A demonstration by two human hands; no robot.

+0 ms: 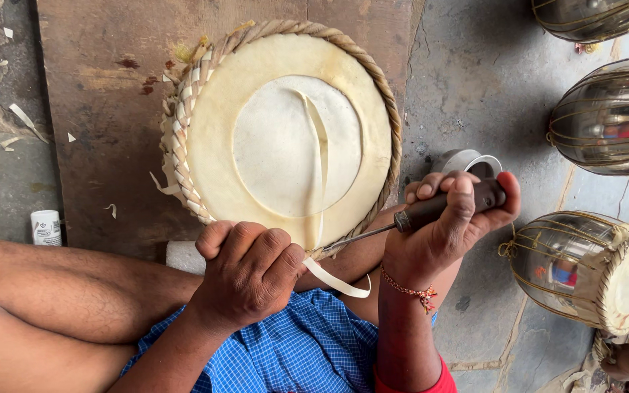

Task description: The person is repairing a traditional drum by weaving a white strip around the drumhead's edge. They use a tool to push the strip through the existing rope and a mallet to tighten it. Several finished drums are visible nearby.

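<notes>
A round drumhead (285, 131) of pale hide with a braided rim lies on a brown board (103, 87). A thin hide strip (319, 167) runs down across its centre and hangs off the near edge. My left hand (249, 273) is fisted at the near rim, gripping the strip's end. My right hand (449, 218) grips an awl (431, 211) by its dark handle. The metal tip of the awl points left into the braid at the near rim.
Three shiny metal drum shells (609, 116) stand on the stone floor at right, one (591, 266) with a laced head. A small white bottle (45, 227) stands at left. Hide scraps litter the floor. My bare legs and blue checked cloth fill the foreground.
</notes>
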